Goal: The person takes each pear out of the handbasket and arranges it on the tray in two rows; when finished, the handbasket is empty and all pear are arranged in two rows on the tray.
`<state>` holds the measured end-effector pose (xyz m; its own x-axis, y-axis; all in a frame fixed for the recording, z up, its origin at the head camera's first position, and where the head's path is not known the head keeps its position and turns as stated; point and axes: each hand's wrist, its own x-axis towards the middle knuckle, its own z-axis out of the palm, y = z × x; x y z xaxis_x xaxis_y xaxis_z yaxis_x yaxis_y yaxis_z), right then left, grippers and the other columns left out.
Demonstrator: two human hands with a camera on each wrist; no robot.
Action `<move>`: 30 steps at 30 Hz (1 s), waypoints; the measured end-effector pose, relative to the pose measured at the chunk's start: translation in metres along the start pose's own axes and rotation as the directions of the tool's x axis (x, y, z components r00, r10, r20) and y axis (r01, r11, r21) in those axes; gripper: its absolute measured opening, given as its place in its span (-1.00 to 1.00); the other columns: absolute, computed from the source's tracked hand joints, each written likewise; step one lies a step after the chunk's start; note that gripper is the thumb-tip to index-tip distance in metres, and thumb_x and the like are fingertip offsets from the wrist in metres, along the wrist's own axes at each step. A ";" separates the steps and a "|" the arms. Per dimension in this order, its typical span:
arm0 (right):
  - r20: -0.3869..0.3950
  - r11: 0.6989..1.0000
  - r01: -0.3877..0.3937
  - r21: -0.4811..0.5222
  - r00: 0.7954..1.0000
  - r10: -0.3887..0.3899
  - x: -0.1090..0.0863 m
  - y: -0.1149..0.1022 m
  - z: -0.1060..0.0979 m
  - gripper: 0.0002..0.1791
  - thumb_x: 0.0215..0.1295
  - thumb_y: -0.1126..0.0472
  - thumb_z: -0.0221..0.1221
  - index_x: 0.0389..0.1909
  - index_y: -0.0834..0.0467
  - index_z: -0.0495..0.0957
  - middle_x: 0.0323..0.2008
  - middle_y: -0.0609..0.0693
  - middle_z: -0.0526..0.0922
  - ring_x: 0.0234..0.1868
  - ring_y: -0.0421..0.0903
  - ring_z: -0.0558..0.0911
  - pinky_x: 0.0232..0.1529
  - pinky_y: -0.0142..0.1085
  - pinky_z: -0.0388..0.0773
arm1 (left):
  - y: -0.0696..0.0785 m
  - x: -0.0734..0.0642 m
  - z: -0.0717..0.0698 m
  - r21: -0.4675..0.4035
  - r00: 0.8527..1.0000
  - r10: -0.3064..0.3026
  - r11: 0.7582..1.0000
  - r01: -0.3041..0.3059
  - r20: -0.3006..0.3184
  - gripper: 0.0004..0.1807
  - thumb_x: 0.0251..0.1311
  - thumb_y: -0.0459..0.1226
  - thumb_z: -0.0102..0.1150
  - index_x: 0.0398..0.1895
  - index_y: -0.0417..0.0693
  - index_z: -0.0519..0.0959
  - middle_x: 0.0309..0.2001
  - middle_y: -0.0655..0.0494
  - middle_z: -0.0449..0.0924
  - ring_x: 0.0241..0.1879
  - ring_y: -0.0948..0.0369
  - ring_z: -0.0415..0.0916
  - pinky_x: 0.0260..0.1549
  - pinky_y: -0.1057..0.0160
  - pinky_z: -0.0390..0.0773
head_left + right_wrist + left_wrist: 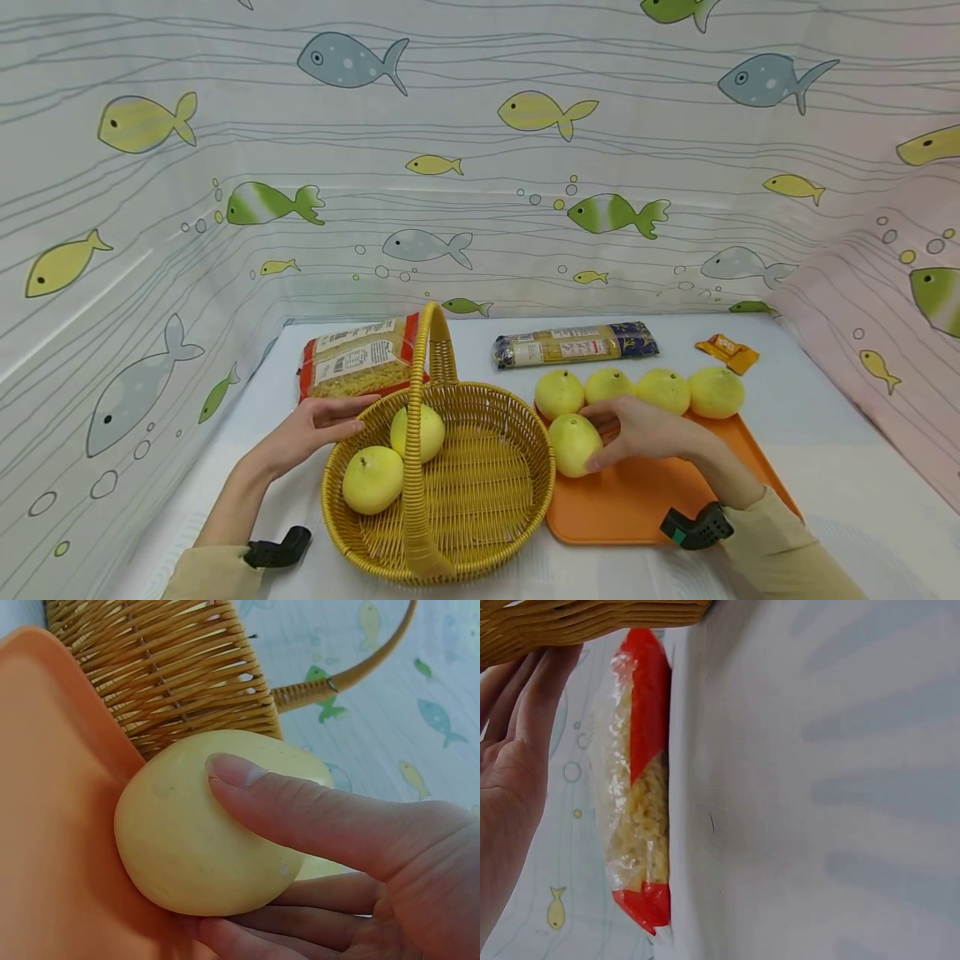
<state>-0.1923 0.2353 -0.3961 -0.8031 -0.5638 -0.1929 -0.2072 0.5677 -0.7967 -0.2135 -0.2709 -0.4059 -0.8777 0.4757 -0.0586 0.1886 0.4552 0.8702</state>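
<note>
My right hand (645, 432) grips a pale yellow grapefruit (195, 825). In the right wrist view its thumb lies across the skin, with the other fingers curled below the fruit. In the head view this grapefruit is at the left side of the orange tray (600, 512), beside the basket's rim. My left hand (318, 429) touches the outer left side of the wicker basket (480, 475) with its fingers extended. Two grapefruits lie inside the basket on the left, one (372, 480) nearer me and the other (422, 433) partly behind the tall handle.
Several more grapefruits (663, 392) line the tray's far edge. Behind the basket lies a red-ended bag of pasta (360, 358). A long pack of noodles (573, 344) and a small orange packet (727, 353) lie farther back. Fish-patterned cloth walls (480, 208) surround the table.
</note>
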 end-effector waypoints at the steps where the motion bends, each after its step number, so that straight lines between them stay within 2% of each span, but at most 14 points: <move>1: 0.001 1.000 -0.002 0.004 1.000 0.002 0.000 0.000 0.000 -0.10 0.03 0.01 0.52 0.32 0.37 0.40 0.16 0.16 0.61 0.12 0.04 0.64 0.11 -0.09 0.58 | 0.000 0.000 0.000 0.002 1.000 0.001 1.000 -0.001 -0.001 -0.51 0.40 -0.14 0.17 0.38 0.10 0.48 0.37 -0.07 0.44 0.19 0.44 0.48 0.07 0.39 0.48; 6: 0.004 1.000 -0.015 0.021 1.000 0.015 0.001 0.001 0.000 -0.10 0.02 0.02 0.53 0.31 0.38 0.41 0.16 0.17 0.61 0.11 0.03 0.64 0.12 -0.06 0.58 | 0.001 0.000 0.000 0.011 1.000 0.000 1.000 0.000 -0.006 -0.51 0.40 -0.13 0.17 0.38 0.12 0.48 0.37 -0.05 0.44 0.21 0.39 0.48 0.07 0.38 0.48; 17: 0.008 1.000 -0.009 0.025 1.000 0.009 0.001 0.002 0.000 -0.12 0.04 0.02 0.52 0.30 0.38 0.41 0.18 0.18 0.60 0.12 0.05 0.64 0.13 -0.04 0.57 | 0.002 -0.001 0.000 0.011 1.000 -0.001 1.000 0.001 -0.004 -0.51 0.40 -0.13 0.17 0.38 0.13 0.48 0.37 -0.05 0.43 0.20 0.44 0.46 0.07 0.38 0.47; 30: 0.023 0.999 -0.010 0.036 1.000 0.009 0.001 0.003 0.000 -0.13 0.05 0.03 0.51 0.32 0.36 0.41 0.20 0.16 0.60 0.14 0.05 0.63 0.15 -0.02 0.55 | 0.001 0.000 0.000 -0.006 1.000 -0.006 1.000 0.006 0.001 -0.51 0.40 -0.14 0.17 0.38 0.08 0.48 0.36 -0.07 0.45 0.18 0.43 0.50 0.07 0.40 0.47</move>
<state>-0.1938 0.2368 -0.3986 -0.7919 -0.5721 -0.2135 -0.1790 0.5518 -0.8145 -0.2134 -0.2704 -0.4054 -0.8782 0.4739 -0.0646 0.1806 0.4536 0.8727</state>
